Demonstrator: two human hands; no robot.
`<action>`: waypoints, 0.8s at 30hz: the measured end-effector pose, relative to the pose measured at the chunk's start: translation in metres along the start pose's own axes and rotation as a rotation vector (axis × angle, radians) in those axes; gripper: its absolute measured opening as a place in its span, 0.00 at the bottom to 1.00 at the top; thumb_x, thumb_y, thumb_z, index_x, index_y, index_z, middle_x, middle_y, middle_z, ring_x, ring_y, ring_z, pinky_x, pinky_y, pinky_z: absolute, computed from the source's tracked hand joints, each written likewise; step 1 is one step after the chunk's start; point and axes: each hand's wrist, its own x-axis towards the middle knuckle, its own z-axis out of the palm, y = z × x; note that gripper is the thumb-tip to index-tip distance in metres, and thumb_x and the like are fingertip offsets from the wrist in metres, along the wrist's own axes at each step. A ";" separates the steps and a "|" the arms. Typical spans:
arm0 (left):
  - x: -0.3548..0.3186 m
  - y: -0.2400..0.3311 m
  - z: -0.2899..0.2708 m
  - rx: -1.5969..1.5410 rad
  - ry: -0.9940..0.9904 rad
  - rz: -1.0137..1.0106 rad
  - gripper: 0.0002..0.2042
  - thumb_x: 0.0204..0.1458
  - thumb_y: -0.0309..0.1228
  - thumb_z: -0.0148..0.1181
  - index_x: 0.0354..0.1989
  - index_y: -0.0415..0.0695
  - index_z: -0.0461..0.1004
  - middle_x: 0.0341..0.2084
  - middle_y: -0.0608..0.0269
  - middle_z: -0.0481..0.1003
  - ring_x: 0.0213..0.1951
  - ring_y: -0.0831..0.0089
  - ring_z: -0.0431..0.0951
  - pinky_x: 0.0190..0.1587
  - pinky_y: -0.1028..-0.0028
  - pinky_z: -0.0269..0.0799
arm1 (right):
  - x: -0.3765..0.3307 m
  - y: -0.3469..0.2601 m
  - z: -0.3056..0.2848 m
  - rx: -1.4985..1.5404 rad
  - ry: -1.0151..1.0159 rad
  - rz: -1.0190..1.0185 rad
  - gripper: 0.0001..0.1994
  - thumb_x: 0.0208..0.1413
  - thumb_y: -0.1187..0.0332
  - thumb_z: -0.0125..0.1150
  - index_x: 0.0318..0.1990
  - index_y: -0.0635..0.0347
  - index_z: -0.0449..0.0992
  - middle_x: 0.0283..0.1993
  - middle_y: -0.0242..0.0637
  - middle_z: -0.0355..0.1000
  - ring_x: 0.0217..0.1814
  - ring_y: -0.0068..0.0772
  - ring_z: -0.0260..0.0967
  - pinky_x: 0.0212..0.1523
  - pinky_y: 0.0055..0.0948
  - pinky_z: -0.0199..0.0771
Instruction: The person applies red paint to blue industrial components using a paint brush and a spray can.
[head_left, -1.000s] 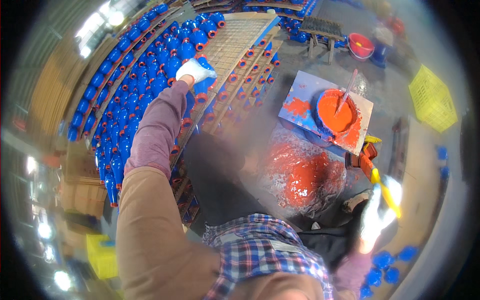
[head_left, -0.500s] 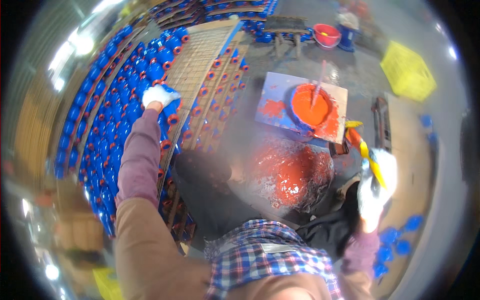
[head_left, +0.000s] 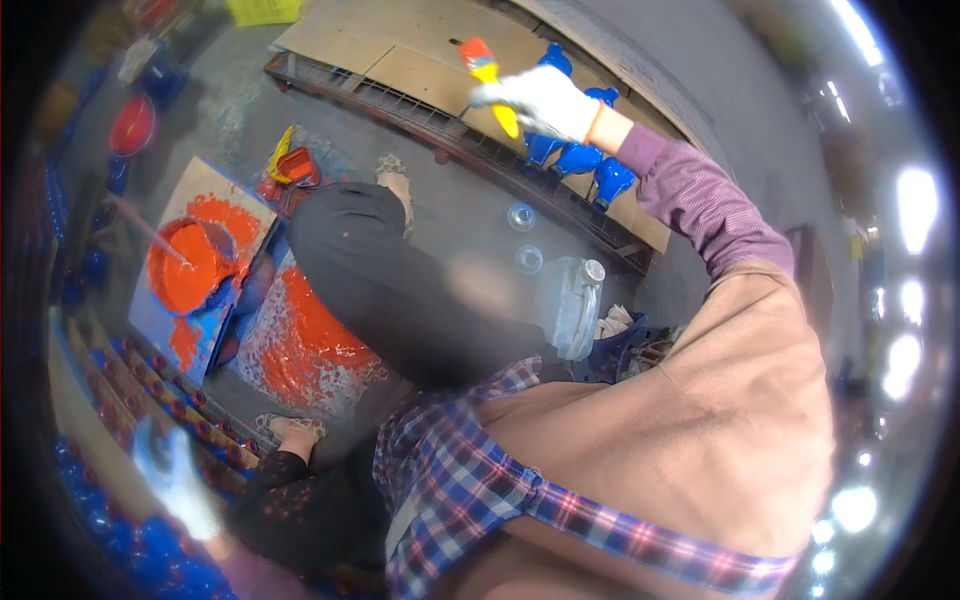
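Note:
My right hand (head_left: 548, 100), in a white glove, grips a yellow-handled paintbrush (head_left: 484, 70) whose tip is coated in orange-red paint. It hovers over a low board-topped rack (head_left: 400, 70) where several blue bell-shaped pieces (head_left: 577, 158) lie, just beside and below the hand. At the lower left my gloved left hand (head_left: 172, 480) is smeared by motion, so its fingers cannot be made out. It is nearest to a crowd of blue pieces (head_left: 160, 540) and the slatted rack holding more with red-orange ends.
A bucket of orange paint (head_left: 185, 270) with a stick in it stands on a paint-smeared board (head_left: 150, 315). Spilled orange paint (head_left: 310, 335) covers the floor beside my legs. A clear plastic jug (head_left: 572, 310) stands at my right. A red bucket (head_left: 133, 127) is far left.
My view and body have turned to the right. The right hand with the paintbrush has reached out over the board with blue pieces. My left hand no longer visibly grips the blue piece.

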 end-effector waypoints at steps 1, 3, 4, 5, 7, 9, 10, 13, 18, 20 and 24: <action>-0.006 0.003 0.005 -0.010 -0.025 -0.025 0.27 0.58 0.32 0.68 0.63 0.35 0.69 0.60 0.51 0.71 0.61 0.61 0.71 0.65 0.62 0.67 | -0.022 0.006 0.013 -0.149 -0.050 0.038 0.20 0.57 0.74 0.60 0.57 0.40 0.77 0.31 0.34 0.75 0.26 0.36 0.72 0.27 0.33 0.72; -0.007 0.008 0.012 0.032 -0.073 -0.042 0.27 0.58 0.32 0.68 0.64 0.36 0.69 0.61 0.51 0.70 0.62 0.61 0.70 0.66 0.62 0.65 | -0.067 0.023 0.043 -0.241 -0.101 0.159 0.15 0.57 0.69 0.59 0.52 0.44 0.73 0.32 0.41 0.74 0.32 0.48 0.77 0.32 0.41 0.77; -0.008 0.008 0.015 0.014 -0.084 -0.051 0.26 0.59 0.31 0.67 0.64 0.36 0.69 0.60 0.54 0.71 0.59 0.64 0.71 0.64 0.66 0.66 | -0.087 0.030 0.057 -0.186 -0.175 0.256 0.15 0.59 0.68 0.56 0.54 0.44 0.73 0.36 0.43 0.75 0.35 0.50 0.77 0.34 0.43 0.77; -0.009 0.006 0.018 -0.003 -0.094 -0.058 0.25 0.60 0.31 0.66 0.64 0.36 0.70 0.58 0.57 0.72 0.57 0.68 0.72 0.61 0.69 0.67 | -0.105 0.036 0.075 -0.268 -0.143 0.254 0.14 0.62 0.67 0.53 0.55 0.44 0.73 0.38 0.44 0.76 0.37 0.50 0.78 0.36 0.44 0.78; -0.011 0.002 0.024 -0.004 -0.086 -0.039 0.24 0.60 0.28 0.66 0.63 0.36 0.70 0.53 0.62 0.74 0.51 0.74 0.72 0.56 0.74 0.69 | -0.128 0.046 0.108 -0.283 -0.304 0.342 0.15 0.64 0.67 0.50 0.57 0.43 0.72 0.49 0.47 0.74 0.42 0.51 0.77 0.40 0.46 0.78; -0.015 -0.002 0.030 -0.003 -0.077 -0.043 0.23 0.59 0.27 0.66 0.63 0.37 0.71 0.52 0.64 0.73 0.48 0.76 0.71 0.54 0.75 0.69 | -0.139 0.052 0.142 -0.313 -0.332 0.345 0.17 0.64 0.68 0.50 0.59 0.41 0.71 0.56 0.48 0.71 0.44 0.52 0.77 0.41 0.47 0.78; -0.016 -0.003 0.031 -0.005 -0.068 -0.035 0.23 0.59 0.27 0.66 0.62 0.37 0.71 0.51 0.65 0.73 0.46 0.77 0.71 0.52 0.75 0.69 | -0.139 0.055 0.156 -0.331 -0.355 0.368 0.17 0.64 0.68 0.49 0.59 0.41 0.71 0.58 0.48 0.69 0.45 0.52 0.77 0.42 0.47 0.78; -0.020 -0.001 0.034 0.035 -0.093 -0.051 0.22 0.57 0.25 0.67 0.61 0.38 0.73 0.47 0.68 0.73 0.42 0.78 0.69 0.48 0.77 0.68 | -0.123 0.069 0.192 -0.235 -0.375 0.504 0.19 0.67 0.58 0.47 0.61 0.53 0.69 0.47 0.54 0.76 0.43 0.57 0.77 0.44 0.49 0.76; -0.028 0.010 0.030 0.051 -0.171 -0.179 0.25 0.53 0.26 0.69 0.60 0.36 0.72 0.56 0.56 0.74 0.59 0.64 0.71 0.66 0.64 0.63 | -0.090 0.089 0.202 0.083 -0.437 0.858 0.32 0.66 0.41 0.44 0.61 0.61 0.71 0.41 0.58 0.78 0.43 0.61 0.77 0.46 0.50 0.76; -0.033 0.012 0.029 -0.035 -0.167 -0.214 0.25 0.54 0.24 0.69 0.60 0.36 0.71 0.56 0.57 0.74 0.59 0.66 0.71 0.66 0.66 0.63 | -0.084 0.087 0.196 0.168 -0.463 0.855 0.33 0.64 0.38 0.46 0.59 0.60 0.73 0.40 0.57 0.79 0.43 0.59 0.78 0.45 0.50 0.76; -0.038 0.013 0.030 -0.154 -0.171 -0.249 0.23 0.56 0.23 0.66 0.61 0.37 0.71 0.53 0.61 0.74 0.52 0.73 0.72 0.57 0.72 0.67 | -0.074 0.082 0.179 0.141 -0.304 0.693 0.23 0.64 0.47 0.50 0.54 0.53 0.75 0.35 0.52 0.77 0.38 0.54 0.77 0.39 0.48 0.75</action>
